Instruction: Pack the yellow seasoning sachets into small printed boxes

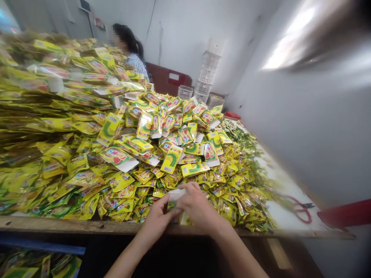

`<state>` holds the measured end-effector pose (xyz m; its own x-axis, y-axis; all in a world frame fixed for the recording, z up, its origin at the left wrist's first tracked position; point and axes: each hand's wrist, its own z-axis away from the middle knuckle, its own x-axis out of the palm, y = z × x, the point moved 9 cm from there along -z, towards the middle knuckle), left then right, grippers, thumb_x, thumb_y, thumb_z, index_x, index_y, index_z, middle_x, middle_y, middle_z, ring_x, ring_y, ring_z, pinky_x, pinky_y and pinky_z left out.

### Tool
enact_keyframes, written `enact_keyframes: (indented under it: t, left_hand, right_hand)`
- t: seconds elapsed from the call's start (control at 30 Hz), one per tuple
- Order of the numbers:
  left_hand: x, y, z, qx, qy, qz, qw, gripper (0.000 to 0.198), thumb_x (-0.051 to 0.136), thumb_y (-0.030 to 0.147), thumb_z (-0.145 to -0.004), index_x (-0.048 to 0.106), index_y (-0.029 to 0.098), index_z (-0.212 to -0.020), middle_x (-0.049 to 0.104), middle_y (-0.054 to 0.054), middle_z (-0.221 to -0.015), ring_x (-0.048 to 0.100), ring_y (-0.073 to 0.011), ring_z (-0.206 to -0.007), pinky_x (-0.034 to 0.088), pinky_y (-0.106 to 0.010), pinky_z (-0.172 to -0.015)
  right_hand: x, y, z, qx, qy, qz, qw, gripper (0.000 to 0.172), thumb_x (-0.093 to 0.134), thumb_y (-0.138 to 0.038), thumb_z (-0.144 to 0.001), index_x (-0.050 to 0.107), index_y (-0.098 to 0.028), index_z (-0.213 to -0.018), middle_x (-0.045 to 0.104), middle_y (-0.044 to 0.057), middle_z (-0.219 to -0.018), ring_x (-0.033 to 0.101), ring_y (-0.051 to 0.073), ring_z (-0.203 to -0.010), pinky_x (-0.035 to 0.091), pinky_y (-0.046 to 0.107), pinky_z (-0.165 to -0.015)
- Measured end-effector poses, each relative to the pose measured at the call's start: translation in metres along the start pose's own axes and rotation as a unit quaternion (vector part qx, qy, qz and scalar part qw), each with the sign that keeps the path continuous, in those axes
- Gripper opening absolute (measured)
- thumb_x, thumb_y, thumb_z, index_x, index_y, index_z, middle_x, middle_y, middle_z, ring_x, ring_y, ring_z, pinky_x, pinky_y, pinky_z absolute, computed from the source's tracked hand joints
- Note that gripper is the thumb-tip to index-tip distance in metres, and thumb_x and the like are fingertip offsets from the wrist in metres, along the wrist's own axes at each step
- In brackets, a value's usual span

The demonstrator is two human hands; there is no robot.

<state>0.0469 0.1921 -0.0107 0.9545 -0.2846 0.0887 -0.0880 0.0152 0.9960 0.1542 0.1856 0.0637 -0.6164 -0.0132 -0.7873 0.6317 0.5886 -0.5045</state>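
Near the table's front edge, both my hands are together on a small carton [174, 195], whose white flap points up. My left hand [157, 217] grips it from the left, thumb against its lower side. My right hand [197, 204] covers its right part, fingers curled over the top, so most of the carton is hidden. Just beyond lies a heap of yellow-green candy packets [121, 191]. On top of that heap are several yellow printed cartons [171, 159], some with white flaps standing open.
Red-handled scissors [303, 210] lie on the white tabletop [285, 218] at right, near a red object [344, 214]. A person [136, 58] is behind the heap at left. White crates [204, 81] are stacked by the wall. A blue-edged bin [43, 244] of packets sits below left.
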Motion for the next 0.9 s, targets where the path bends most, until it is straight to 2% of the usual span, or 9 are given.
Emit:
enact_keyframes:
  t: [0.07,0.17,0.23,0.33,0.43,0.53,0.63,0.77,0.9]
  left_hand:
    - [0.002,-0.001,0.0,0.0,-0.011,-0.002,1.0,0.038,0.075,0.031,-0.075,0.068,0.019,-0.111,0.072,-0.007,-0.114,0.061,-0.028,-0.112,0.044,-0.038,-0.101]
    - [-0.001,-0.005,0.003,-0.019,-0.009,0.015,1.0,0.04,0.066,0.038,-0.084,0.066,0.022,-0.12,0.065,-0.006,-0.129,0.054,-0.0272,-0.124,0.035,-0.041,-0.11]
    - [-0.004,-0.008,0.005,-0.044,-0.004,0.051,0.998,0.04,0.054,0.043,-0.091,0.065,0.023,-0.124,0.063,-0.006,-0.133,0.05,-0.0256,-0.129,0.031,-0.042,-0.113]
    - [-0.004,-0.008,0.009,-0.08,-0.018,0.077,0.994,0.036,0.058,0.041,-0.089,0.069,0.022,-0.118,0.069,-0.007,-0.124,0.056,-0.0258,-0.124,0.035,-0.041,-0.112]
    - [-0.01,-0.002,0.007,-0.079,0.002,0.046,0.996,0.033,0.069,0.034,-0.08,0.073,0.022,-0.111,0.075,-0.006,-0.11,0.065,-0.0261,-0.109,0.045,-0.04,-0.102]
    - [-0.025,0.002,0.004,-0.043,0.069,0.009,0.997,0.03,0.073,0.035,-0.076,0.076,0.021,-0.102,0.077,-0.007,-0.105,0.068,-0.026,-0.102,0.05,-0.038,-0.096]
    - [-0.031,-0.002,0.003,-0.024,0.11,-0.019,0.993,0.028,0.072,0.038,-0.077,0.077,0.021,-0.098,0.077,-0.007,-0.106,0.068,-0.0259,-0.104,0.051,-0.036,-0.096]
    - [-0.027,0.0,0.0,0.009,0.102,-0.049,0.994,0.031,0.068,0.038,-0.081,0.073,0.024,-0.108,0.075,-0.005,-0.109,0.068,-0.0226,-0.101,0.053,-0.032,-0.091]
    - [-0.025,0.016,-0.003,0.078,0.085,-0.133,0.984,0.021,0.066,0.034,-0.084,0.075,0.022,-0.099,0.076,-0.004,-0.097,0.069,-0.0208,-0.09,0.055,-0.029,-0.082]
  right_hand:
    - [0.0,0.001,0.006,-0.004,-0.01,-0.044,0.999,0.019,0.061,-0.019,-0.09,0.073,-0.023,-0.076,0.059,0.006,-0.122,0.049,0.024,-0.113,0.041,0.041,-0.098]
    - [-0.01,0.021,0.019,0.085,0.081,-0.18,0.977,0.015,0.058,-0.021,-0.091,0.073,-0.025,-0.094,0.063,0.006,-0.113,0.057,0.021,-0.102,0.048,0.038,-0.09]
    - [0.0,0.043,0.033,0.19,0.138,-0.308,0.922,0.015,0.062,-0.026,-0.088,0.069,-0.023,-0.101,0.066,0.006,-0.096,0.062,0.018,-0.08,0.054,0.029,-0.066]
    - [0.039,0.052,0.042,0.268,0.103,-0.453,0.844,0.019,0.07,-0.032,-0.081,0.068,-0.02,-0.096,0.063,0.0,-0.074,0.052,0.01,-0.05,0.044,0.02,-0.043]
    - [0.045,0.047,0.036,0.242,0.098,-0.445,0.857,0.017,0.072,-0.033,-0.079,0.073,-0.02,-0.09,0.06,-0.001,-0.068,0.045,0.006,-0.042,0.039,0.018,-0.038]
    - [0.03,0.046,0.029,0.216,0.139,-0.41,0.875,0.018,0.072,-0.035,-0.079,0.078,-0.022,-0.091,0.065,0.002,-0.081,0.05,0.006,-0.045,0.044,0.019,-0.04]
    - [0.03,0.051,0.027,0.225,0.133,-0.43,0.864,0.019,0.072,-0.037,-0.08,0.079,-0.021,-0.087,0.068,0.004,-0.081,0.059,0.011,-0.053,0.051,0.021,-0.046]
    - [0.039,0.063,0.032,0.266,0.154,-0.446,0.84,0.021,0.08,-0.035,-0.071,0.078,-0.02,-0.085,0.069,0.002,-0.068,0.062,0.014,-0.056,0.056,0.024,-0.05]
    - [0.032,0.061,0.032,0.238,0.172,-0.393,0.872,0.016,0.079,-0.034,-0.072,0.078,-0.02,-0.081,0.07,0.003,-0.071,0.064,0.016,-0.058,0.056,0.025,-0.05]
